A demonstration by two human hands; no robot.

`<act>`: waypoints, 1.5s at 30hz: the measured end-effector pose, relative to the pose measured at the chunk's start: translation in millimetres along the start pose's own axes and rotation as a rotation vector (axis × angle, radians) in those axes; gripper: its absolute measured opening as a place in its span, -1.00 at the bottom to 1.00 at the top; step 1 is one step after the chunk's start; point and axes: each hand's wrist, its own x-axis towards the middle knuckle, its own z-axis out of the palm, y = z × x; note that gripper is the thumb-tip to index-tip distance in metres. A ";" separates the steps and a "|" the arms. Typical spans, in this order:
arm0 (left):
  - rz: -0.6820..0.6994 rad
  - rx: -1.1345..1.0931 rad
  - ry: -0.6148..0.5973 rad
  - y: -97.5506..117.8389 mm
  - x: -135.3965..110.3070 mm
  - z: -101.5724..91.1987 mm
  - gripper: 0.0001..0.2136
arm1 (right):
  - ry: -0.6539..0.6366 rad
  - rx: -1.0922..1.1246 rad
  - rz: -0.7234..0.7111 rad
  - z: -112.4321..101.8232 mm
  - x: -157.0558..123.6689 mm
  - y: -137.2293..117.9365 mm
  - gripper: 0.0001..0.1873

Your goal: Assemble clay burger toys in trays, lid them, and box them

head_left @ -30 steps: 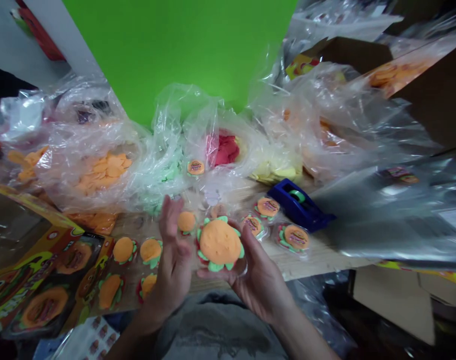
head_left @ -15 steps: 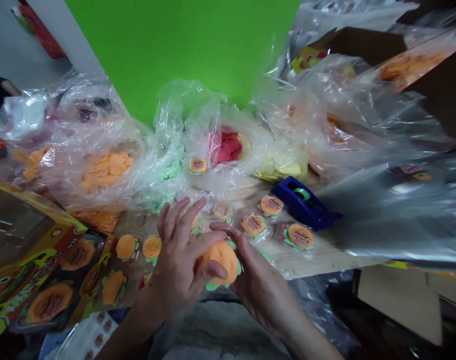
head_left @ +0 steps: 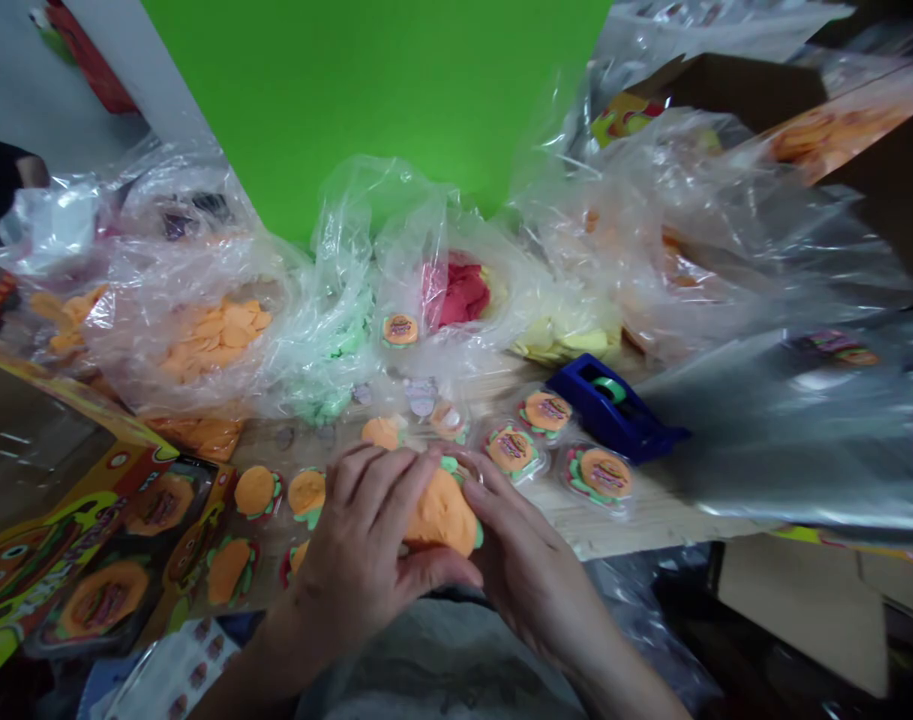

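A grey top (head_left: 448, 665) is closest, just on the near side of the big toy burger (head_left: 442, 515). The big toy burger is between the two hands. The left hand (head_left: 370, 525) bends its fingers over the burger's left side, with its thumb along the near edge. The right hand (head_left: 527, 550) curls round the burger's right side. Both hands are half closed and hold it together.

Left of the big toy burger are small orange burgers (head_left: 255, 492), then a burger box (head_left: 58, 540). Right of it are three burgers in clear cases (head_left: 510, 450), and farther back a blue tape holder (head_left: 640, 432). Beyond it are see-through bags (head_left: 351, 195) with colored pieces (head_left: 463, 293). Far past it stands a green board (head_left: 381, 90).
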 end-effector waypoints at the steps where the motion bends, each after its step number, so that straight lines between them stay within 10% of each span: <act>1: 0.006 0.001 -0.002 0.4 0.3 0.3 -0.36 | 0.004 -0.007 0.002 0.2 0.3 0.6 -0.74; 9: -0.105 -0.232 -0.018 -1.9 -3.4 -0.3 -0.41 | 0.006 0.035 0.022 -1.8 1.7 4.0 -0.69; 14: -0.681 -0.742 0.330 -34.6 9.5 12.8 -0.56 | -0.043 0.125 0.128 0.0 -0.3 -1.7 -0.70; 17: -0.878 -1.122 0.099 -53.0 26.0 18.1 -0.51 | -0.026 0.140 0.166 2.5 -0.9 -1.5 -0.73; 31: -0.239 -0.659 -0.137 1.7 -6.7 -12.7 -0.53 | -0.181 0.211 0.129 5.5 8.2 -29.4 -0.47; 39: -0.139 -0.532 -0.019 4.8 -13.9 -9.2 -0.63 | -0.055 0.117 0.041 3.4 2.1 -23.4 -0.59; 45: -0.318 -0.626 0.098 9.5 -22.9 -5.8 -0.62 | -0.011 0.048 -0.022 5.0 0.0 -23.7 -0.65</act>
